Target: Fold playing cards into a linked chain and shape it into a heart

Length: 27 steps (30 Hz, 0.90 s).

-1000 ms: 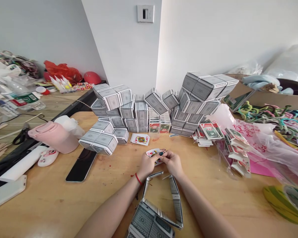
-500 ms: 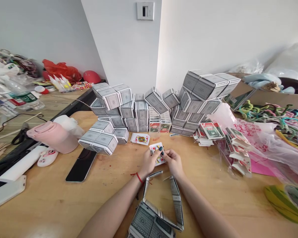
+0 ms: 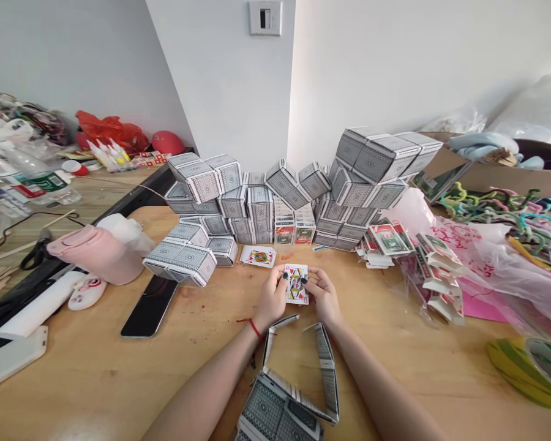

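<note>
Between my two hands is a playing card [image 3: 296, 284], a queen of hearts, face toward me. My left hand [image 3: 274, 296] pinches its left edge with thumb and fingers. On its right edge, my right hand [image 3: 323, 296] is closed in the same way; whether another card lies behind it I cannot tell. A few loose playing cards [image 3: 258, 256] lie face up on the table just beyond my left hand. Below my wrists sits a structure of folded cards [image 3: 275, 404] with grey patterned backs, its upper part forming an open frame.
Stacked blocks of folded cards [image 3: 259, 211] stand along the back, with a taller stack [image 3: 381, 153] at right. A black phone [image 3: 149, 307] and a pink bottle [image 3: 98, 251] are on the left. Card boxes [image 3: 388, 239] and a yellow tape roll [image 3: 532, 370] lie right.
My thumbs have moved apart on the card, uncovering its face, and it now stands straighter. My right hand has shifted slightly right. The view has shifted a little.
</note>
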{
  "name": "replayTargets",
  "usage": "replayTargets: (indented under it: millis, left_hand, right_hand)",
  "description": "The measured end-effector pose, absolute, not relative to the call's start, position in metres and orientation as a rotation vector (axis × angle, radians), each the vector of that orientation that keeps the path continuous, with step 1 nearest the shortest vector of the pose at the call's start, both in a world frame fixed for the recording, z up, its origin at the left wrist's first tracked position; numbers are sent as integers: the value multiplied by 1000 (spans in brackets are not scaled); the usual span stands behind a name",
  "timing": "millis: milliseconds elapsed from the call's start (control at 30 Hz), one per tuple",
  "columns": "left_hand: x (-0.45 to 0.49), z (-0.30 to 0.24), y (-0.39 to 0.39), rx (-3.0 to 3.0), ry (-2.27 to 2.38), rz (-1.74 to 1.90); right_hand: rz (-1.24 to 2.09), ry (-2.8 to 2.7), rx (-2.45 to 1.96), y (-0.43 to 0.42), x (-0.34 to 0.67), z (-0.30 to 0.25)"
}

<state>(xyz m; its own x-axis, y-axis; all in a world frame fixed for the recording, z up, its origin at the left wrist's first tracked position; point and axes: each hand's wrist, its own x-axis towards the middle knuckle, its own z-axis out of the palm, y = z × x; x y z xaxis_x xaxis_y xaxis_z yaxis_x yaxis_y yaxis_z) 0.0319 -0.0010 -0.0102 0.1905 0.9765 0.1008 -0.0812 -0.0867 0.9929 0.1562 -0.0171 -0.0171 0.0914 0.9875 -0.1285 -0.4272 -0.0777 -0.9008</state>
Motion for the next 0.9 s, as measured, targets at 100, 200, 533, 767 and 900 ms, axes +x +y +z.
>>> replayTargets:
  millis: [100, 200, 533, 767, 900]
  left_hand:
    - [31, -10, -1, 1303, 961, 1172]
    - [30, -8, 0, 1264, 954, 1158]
    - [29, -4, -1, 1175, 934, 1132]
    - [30, -2, -1, 1183, 990, 1169]
    - [30, 0, 0, 1153, 1012, 1152]
  right_hand:
    - [1401, -740, -994, -17, 155, -17]
    - [1397, -747, -994, -18, 153, -14]
    - [1332, -805, -1076, -18, 152, -10]
    - [1348, -805, -1045, -18, 152, -15]
    - [1319, -844, -1071, -17, 152, -17]
